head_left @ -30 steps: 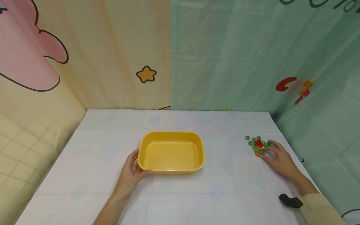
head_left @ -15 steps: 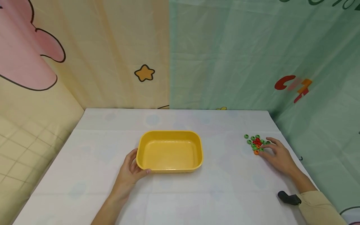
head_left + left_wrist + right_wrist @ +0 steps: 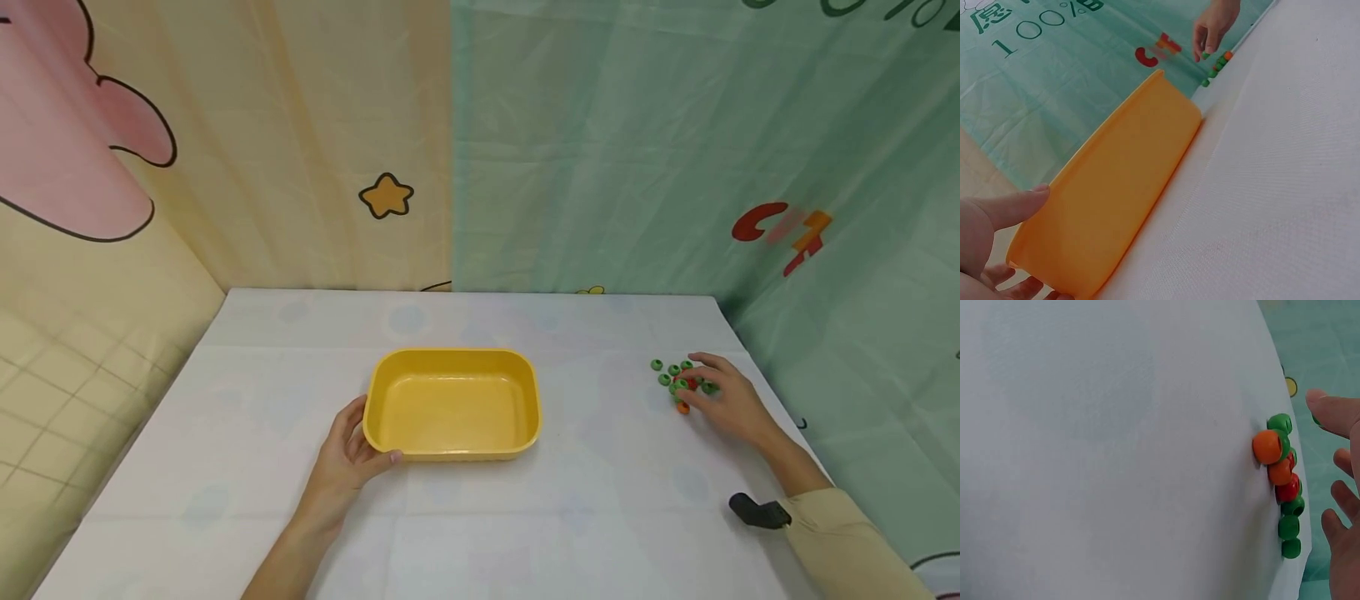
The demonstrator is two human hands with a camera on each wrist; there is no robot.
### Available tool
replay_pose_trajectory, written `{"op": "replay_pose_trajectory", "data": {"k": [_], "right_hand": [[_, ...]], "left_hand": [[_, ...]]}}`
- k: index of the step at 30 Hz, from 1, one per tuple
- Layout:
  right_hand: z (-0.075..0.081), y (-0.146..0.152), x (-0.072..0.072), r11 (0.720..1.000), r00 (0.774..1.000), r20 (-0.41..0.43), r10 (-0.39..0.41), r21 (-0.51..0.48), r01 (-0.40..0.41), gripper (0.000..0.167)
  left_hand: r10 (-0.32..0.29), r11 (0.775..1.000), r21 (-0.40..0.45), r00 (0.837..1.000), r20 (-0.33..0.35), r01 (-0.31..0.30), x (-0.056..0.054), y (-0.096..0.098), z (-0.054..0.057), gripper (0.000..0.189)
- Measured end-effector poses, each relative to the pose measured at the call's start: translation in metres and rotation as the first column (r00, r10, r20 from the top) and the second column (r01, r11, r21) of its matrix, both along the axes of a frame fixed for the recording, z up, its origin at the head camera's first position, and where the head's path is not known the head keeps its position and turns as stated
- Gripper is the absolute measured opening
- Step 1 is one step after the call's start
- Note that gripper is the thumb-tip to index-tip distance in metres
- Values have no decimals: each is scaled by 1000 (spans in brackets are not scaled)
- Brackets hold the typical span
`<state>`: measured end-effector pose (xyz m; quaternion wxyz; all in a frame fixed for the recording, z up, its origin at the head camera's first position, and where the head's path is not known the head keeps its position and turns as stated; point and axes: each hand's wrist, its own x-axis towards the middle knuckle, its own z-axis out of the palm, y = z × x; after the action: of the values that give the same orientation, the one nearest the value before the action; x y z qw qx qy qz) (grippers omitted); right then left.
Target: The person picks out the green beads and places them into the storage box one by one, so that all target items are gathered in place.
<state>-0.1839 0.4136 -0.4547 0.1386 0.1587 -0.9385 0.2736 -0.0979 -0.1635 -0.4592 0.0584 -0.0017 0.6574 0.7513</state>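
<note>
At the left end of a yellow plastic tray [image 3: 453, 408], my left hand [image 3: 345, 458] grips the wall, thumb over the near rim and fingers round the side. The tray's outer wall [image 3: 1110, 194] fills the middle of the left wrist view. My right hand [image 3: 727, 400] is raised over a cluster of green, red and orange beads [image 3: 664, 379] on the right of the table. Between its thumb and fingertips it pinches a green bead [image 3: 1205, 55]; only a sliver shows behind the thumb [image 3: 1335, 412] in the right wrist view.
A white cloth with pale dots covers the table [image 3: 585, 500]. Printed curtains [image 3: 600, 167] hang behind and on both sides. The right forearm has a beige sleeve [image 3: 847, 533], with a black strap-like piece [image 3: 759, 512] sticking out at the cuff.
My right hand has moved slightly left and up from the cluster's right side, now with a green bead between thumb and finger. My left hand and the tray stay in place.
</note>
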Motion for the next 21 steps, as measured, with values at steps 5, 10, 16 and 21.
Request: {"op": "replay_pose_trajectory", "data": {"k": [5,10,16,21], "right_hand": [[7,-14,-6,1000,999,34,4,-10,-3,24],[11,-30,-12,1000,998,60,31,0,-31,24],[12,-46,-17,997,995,65,70,3,-71,21],[12,-57,-24,994,991,73,109,-19,-108,20]], "left_hand": [[-4,1000,-5,1000,1,4,0,0,0,100],[-5,1000,-6,1000,3,5,0,0,1,99],[-6,1000,-2,1000,6,6,0,-1,1,99],[-3,1000,-14,1000,6,3,0,-2,0,99]]}}
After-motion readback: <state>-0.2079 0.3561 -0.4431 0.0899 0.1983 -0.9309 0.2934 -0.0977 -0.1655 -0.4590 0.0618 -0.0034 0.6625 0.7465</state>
